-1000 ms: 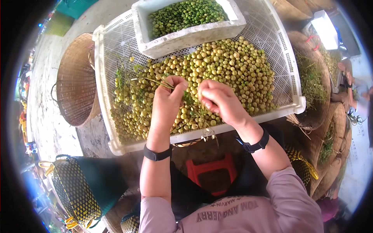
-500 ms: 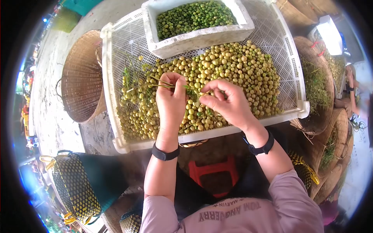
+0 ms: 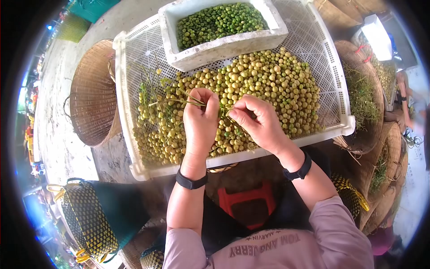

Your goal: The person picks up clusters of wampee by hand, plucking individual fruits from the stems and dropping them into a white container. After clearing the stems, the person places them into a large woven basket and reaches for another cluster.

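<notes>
My left hand (image 3: 200, 123) is closed in a pinch around thin green stems (image 3: 187, 101), whose ends stick out to the left of the fingers. Close beside it on the right, my right hand (image 3: 262, 125) has thumb and forefinger pressed together at the stems' other end; what lies between those fingertips is too small to make out. Both hands hover over a heap of small round yellow-green fruits (image 3: 277, 85) in a white mesh tray (image 3: 329, 67). Fruits still on stalks (image 3: 152, 101) lie at the heap's left side.
A white foam box (image 3: 228, 47) holding small green fruits (image 3: 219, 22) stands at the tray's back. Left is a wicker basket (image 3: 92, 94); right, a basket of stalks (image 3: 363, 96). A woven bag (image 3: 87, 215) and red stool (image 3: 248, 197) are nearer. Another person's arm (image 3: 405, 101) shows far right.
My right hand has moved slightly left and down, its fingers closing into a tighter pinch beside the left hand. The left hand keeps hold of the stems. The whole view has shifted a little.
</notes>
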`<state>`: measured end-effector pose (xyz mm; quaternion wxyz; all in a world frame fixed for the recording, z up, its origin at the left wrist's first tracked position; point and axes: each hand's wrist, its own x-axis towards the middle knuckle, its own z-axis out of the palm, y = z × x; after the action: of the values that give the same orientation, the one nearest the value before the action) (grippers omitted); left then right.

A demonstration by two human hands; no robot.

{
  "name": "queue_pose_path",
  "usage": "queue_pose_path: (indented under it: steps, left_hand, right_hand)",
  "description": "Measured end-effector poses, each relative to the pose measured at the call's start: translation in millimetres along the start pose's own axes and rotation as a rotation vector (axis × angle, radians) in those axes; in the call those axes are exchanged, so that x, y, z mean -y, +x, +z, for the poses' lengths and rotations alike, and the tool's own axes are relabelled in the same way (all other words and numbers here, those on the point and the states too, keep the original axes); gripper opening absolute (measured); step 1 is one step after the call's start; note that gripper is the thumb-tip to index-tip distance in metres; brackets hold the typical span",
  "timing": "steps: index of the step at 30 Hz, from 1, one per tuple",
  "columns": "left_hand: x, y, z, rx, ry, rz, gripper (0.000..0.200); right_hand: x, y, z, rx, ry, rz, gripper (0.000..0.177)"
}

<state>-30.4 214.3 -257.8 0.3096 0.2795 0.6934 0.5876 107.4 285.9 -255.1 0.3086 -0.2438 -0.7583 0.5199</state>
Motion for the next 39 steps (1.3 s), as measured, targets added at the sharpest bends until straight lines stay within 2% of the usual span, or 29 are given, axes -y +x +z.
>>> queue_pose_path:
  steps: [4,7,9,16,21,23,26,27,29,30,31,33,34,36,39]
  left_hand:
    - [-7,0,-3,0.023,-0.052,-0.075,0.009]
    - [-5,-1,-2,0.008,-0.053,-0.046,0.008]
    - [2,0,-1,-0.006,0.1,0.115,0.008]
    - [0,2,-5,0.023,0.129,0.118,0.01]
    - [-11,1,-9,0.091,0.001,-0.167,0.011]
    - [-7,4,-13,0.042,-0.044,-0.14,0.01]
    - [-8,7,-19,0.027,-0.118,-0.16,0.007]
    - [-7,8,-20,-0.028,-0.205,-0.16,0.006]
    - [-6,9,-21,-0.087,-0.293,-0.157,0.006]
    - [-6,9,-22,-0.105,-0.418,-0.161,0.005]
    - [-6,9,-22,-0.121,-0.542,-0.166,0.006]
    - [-6,9,-19,-0.154,-0.572,-0.17,0.005]
    - [-7,7,-17,-0.166,-0.603,-0.154,0.005]
    - [-3,7,-13,-0.178,-0.66,-0.118,0.005]
    - [-2,4,-7,-0.185,-0.565,-0.1,0.006]
  right_hand:
    - [5,1,-1,0.025,0.128,0.107,0.016]
    - [11,1,-1,0.077,-0.025,0.096,0.016]
    - [8,0,1,0.06,-0.083,0.101,0.018]
    - [1,-1,3,0.092,0.089,0.089,0.018]
    - [3,-1,-8,0.267,0.537,0.321,0.014]
    - [0,-2,-10,0.283,0.56,0.261,0.014]
    - [4,0,-12,0.179,0.726,0.379,0.013]
    - [0,0,-11,0.179,0.725,0.379,0.013]
    - [-6,1,-9,0.082,0.932,0.46,0.012]
    - [-6,1,-7,-0.002,0.97,0.554,0.014]
    - [-9,-1,-4,0.001,0.972,0.552,0.014]
    - [-19,-5,4,0.073,0.861,0.6,0.014]
    - [-16,-6,15,0.041,0.815,0.6,0.013]
    - [-5,-15,16,0.145,0.865,0.64,0.013]
    - [-1,-13,26,0.23,0.887,0.598,0.02]
